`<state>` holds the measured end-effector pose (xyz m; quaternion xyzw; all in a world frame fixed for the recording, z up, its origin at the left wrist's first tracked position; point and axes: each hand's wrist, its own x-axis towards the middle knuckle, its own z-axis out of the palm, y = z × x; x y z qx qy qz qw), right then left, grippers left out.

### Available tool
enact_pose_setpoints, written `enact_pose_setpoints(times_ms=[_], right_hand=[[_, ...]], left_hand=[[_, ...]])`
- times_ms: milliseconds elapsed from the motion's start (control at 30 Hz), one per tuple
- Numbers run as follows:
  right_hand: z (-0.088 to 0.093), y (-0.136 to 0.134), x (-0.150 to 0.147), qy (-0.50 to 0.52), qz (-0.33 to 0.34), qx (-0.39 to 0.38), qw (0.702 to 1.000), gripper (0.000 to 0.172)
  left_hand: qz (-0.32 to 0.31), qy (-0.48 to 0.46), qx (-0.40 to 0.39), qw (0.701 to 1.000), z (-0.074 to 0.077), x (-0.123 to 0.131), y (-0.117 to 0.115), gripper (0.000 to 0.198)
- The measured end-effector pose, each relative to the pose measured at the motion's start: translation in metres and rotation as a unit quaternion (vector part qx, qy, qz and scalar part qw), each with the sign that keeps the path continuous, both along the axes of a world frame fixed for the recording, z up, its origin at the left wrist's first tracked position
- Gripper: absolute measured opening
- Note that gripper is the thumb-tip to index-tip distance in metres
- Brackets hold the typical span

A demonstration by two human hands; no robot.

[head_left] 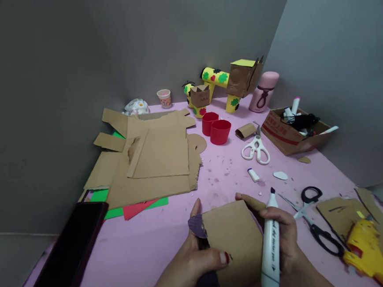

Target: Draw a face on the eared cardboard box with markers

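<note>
My left hand (190, 267) is closed around a small cardboard box (237, 240), thumb pressed on its near face. Rounded dark purple pieces (197, 226) stick out from the box's left side. Between the thumb and fingers of my right hand (286, 230) is a white marker pen (272, 251), uncapped, its dark tip pointing up and away. Some right-hand fingers also rest against the box's far edge; the rest are hidden behind it. A short white marker cap (253, 175) lies on the table beyond the pen.
Flattened cardboard (157, 158) and a phone (71, 244) lie left. Black-handled scissors (308, 219) and a yellow glue gun (365, 248) lie right. Farther back are white scissors (256, 151), red cups (220, 132), spotted yellow figures (233, 105), a pink bottle (264, 91) and a marker box (285, 135).
</note>
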<state>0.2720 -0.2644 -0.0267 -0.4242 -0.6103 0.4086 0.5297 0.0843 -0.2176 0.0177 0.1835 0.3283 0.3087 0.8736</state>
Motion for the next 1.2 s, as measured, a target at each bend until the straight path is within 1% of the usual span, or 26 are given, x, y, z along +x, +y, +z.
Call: enact_pose_setpoints(times_ms=[167,300,467,533,633,700,767,833,867,900,933,967,1000,1033,1067,1100,1133,1167,1200], right_hand=[[0.0,0.001,0.0,-0.007,-0.001,0.001,1.0,0.094],[0.0,0.0,0.0,0.005,0.004,-0.009,1.0,0.093],[0.001,-0.001,0.0,0.0,-0.009,0.001,1.0,0.095],[0.001,0.0,-0.001,0.009,-0.016,0.009,1.0,0.093],[-0.001,0.001,-0.005,0.015,-0.029,0.037,0.999,0.088],[-0.004,0.003,-0.009,0.024,-0.065,0.061,0.996,0.083],[-0.006,0.005,-0.014,0.05,-0.128,0.083,0.987,0.085],[-0.007,0.008,-0.019,0.074,-0.193,0.097,0.974,0.086],[-0.005,0.009,-0.021,0.081,-0.215,0.108,0.967,0.086],[-0.004,0.012,-0.022,0.085,-0.229,0.123,0.962,0.084],[-0.002,0.013,-0.024,0.09,-0.241,0.142,0.956,0.081],[-0.001,0.015,-0.024,0.093,-0.248,0.161,0.951,0.078],[0.0,0.016,-0.025,0.096,-0.25,0.177,0.947,0.078],[-0.001,0.016,-0.025,0.095,-0.245,0.188,0.946,0.078],[-0.002,0.015,-0.024,0.088,-0.241,0.193,0.947,0.078],[-0.004,0.014,-0.024,0.081,-0.238,0.193,0.949,0.079],[-0.006,0.012,-0.023,0.07,-0.234,0.188,0.951,0.08],[-0.007,0.011,-0.023,0.057,-0.231,0.184,0.954,0.081],[-0.008,0.009,-0.023,0.046,-0.23,0.179,0.956,0.082]], left_hand=[[-0.001,-0.004,0.003,1.0,0.001,0.0,0.0,0.122],[0.003,-0.007,-0.003,1.0,0.002,0.0,-0.001,0.118],[0.012,-0.024,-0.033,0.999,0.001,-0.004,-0.002,0.112],[0.008,-0.02,-0.026,0.999,0.002,-0.005,0.0,0.108],[-0.008,-0.013,0.007,1.0,0.003,-0.005,0.003,0.106],[-0.007,-0.01,0.029,1.0,0.0,-0.004,0.005,0.105],[0.002,0.009,0.059,0.998,-0.005,-0.005,0.005,0.107],[0.024,0.076,0.11,0.991,-0.012,-0.007,0.004,0.104],[0.048,0.131,0.146,0.979,-0.014,-0.009,0.002,0.094],[0.088,0.198,0.193,0.957,-0.016,-0.011,-0.001,0.079],[0.137,0.267,0.252,0.92,-0.017,-0.013,-0.004,0.06],[0.184,0.328,0.323,0.868,-0.017,-0.015,-0.007,0.041],[0.219,0.378,0.399,0.806,-0.016,-0.017,-0.01,0.028],[0.238,0.414,0.473,0.741,-0.014,-0.018,-0.013,0.026],[0.237,0.438,0.536,0.681,-0.011,-0.018,-0.015,0.031],[0.223,0.453,0.584,0.636,-0.007,-0.017,-0.016,0.037],[0.203,0.46,0.616,0.607,-0.003,-0.015,-0.016,0.041],[0.186,0.463,0.636,0.589,0.001,-0.012,-0.015,0.043],[0.173,0.464,0.646,0.581,0.005,-0.009,-0.014,0.043]])
